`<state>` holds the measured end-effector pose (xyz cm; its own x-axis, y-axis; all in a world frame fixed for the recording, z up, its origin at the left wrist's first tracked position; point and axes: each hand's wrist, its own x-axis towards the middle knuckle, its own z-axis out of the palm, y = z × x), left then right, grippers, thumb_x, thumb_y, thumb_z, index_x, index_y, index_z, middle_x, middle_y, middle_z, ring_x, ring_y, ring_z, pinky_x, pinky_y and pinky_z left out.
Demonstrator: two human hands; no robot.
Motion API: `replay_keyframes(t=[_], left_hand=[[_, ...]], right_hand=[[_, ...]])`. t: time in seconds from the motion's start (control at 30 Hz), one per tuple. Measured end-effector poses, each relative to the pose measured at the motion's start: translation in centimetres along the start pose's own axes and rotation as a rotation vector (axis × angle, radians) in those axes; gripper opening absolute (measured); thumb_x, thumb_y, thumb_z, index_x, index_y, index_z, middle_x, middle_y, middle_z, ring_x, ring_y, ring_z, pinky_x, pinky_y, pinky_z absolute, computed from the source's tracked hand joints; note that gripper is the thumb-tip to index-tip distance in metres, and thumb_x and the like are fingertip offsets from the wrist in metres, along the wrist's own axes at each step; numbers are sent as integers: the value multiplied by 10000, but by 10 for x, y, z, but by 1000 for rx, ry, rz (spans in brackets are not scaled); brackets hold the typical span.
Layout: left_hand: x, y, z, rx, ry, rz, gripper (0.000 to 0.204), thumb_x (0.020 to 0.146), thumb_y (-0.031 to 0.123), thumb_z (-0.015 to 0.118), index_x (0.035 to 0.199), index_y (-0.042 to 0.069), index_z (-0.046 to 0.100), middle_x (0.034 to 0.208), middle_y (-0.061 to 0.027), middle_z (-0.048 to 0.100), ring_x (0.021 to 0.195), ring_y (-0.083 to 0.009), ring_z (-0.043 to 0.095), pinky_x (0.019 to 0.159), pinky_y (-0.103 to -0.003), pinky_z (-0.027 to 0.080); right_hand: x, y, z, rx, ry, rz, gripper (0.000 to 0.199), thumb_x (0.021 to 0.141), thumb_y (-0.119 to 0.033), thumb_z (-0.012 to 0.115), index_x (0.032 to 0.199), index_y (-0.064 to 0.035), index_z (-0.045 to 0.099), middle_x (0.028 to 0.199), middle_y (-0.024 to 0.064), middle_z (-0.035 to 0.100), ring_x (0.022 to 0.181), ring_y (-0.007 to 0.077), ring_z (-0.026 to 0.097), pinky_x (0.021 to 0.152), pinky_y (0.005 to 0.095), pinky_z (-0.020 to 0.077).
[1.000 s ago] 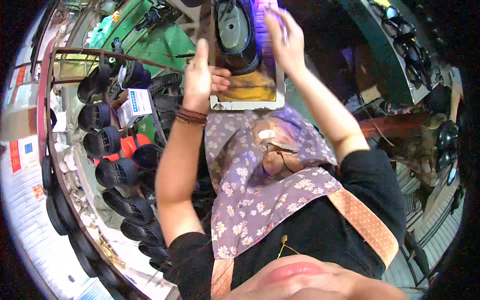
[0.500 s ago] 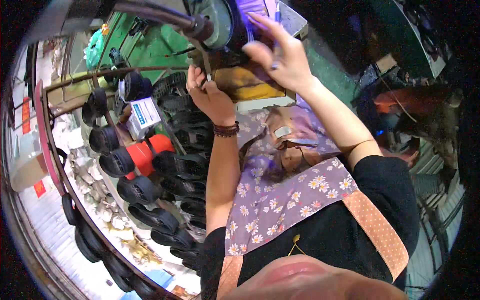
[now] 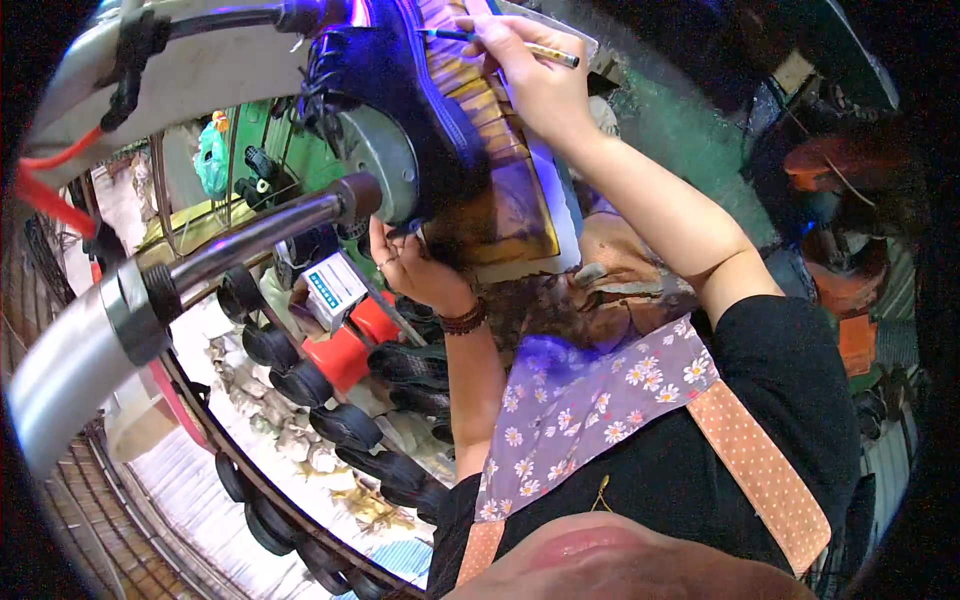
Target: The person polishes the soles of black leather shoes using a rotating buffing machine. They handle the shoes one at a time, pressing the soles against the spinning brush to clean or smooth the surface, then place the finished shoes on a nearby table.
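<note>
A dark lace-up shoe (image 3: 442,95) with stitching along its sole edge stands under purple light, beside a round grey machine disc (image 3: 378,160). My right hand (image 3: 545,85) pinches a slim pen (image 3: 550,50), its pale tip close to the shoe's sole edge. Below the disc, my left hand (image 3: 425,275) is closed at the lower end of the shoe, its fingertips partly hidden. Under the shoe lies a yellow-and-brown stained board (image 3: 515,215) with a pale edge.
A metal arm (image 3: 260,235) crosses at the left. Behind it, a rack holds several black soles or shoes (image 3: 345,428), a red item (image 3: 338,358) and a white-and-blue box (image 3: 335,285). A green bag (image 3: 212,160) hangs farther back. A rusty-red machine part (image 3: 835,165) stands at right.
My right hand has gone from spread fingers to holding the pen by the shoe. The view has shifted, bringing more of the shoe and metal arm into sight. My left hand stays near the disc.
</note>
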<state>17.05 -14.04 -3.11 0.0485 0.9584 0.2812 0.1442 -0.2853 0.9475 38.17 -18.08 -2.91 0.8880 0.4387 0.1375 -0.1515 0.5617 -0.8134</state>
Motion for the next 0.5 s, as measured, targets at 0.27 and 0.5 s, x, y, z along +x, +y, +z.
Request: replay_keyframes(t=[0.27, 0.5], left_hand=[[10, -2, -16, -62, -31, -71, 76, 848, 70, 515, 824, 66, 443, 748, -24, 500, 707, -129, 527, 680, -264, 480], [24, 14, -36, -322, -238, -466, 146, 859, 187, 548, 883, 47, 517, 836, -81, 605, 821, -210, 586, 816, -354, 489]], right_hand=[[-4, -7, 2, 24, -80, 5, 229, 899, -188, 597, 905, 7, 717, 769, 44, 692, 741, 83, 613, 680, 244, 490], [-27, -11, -7, -259, -154, -191, 222, 843, -238, 622, 858, -51, 740, 749, 108, 683, 768, 225, 608, 735, 340, 476]])
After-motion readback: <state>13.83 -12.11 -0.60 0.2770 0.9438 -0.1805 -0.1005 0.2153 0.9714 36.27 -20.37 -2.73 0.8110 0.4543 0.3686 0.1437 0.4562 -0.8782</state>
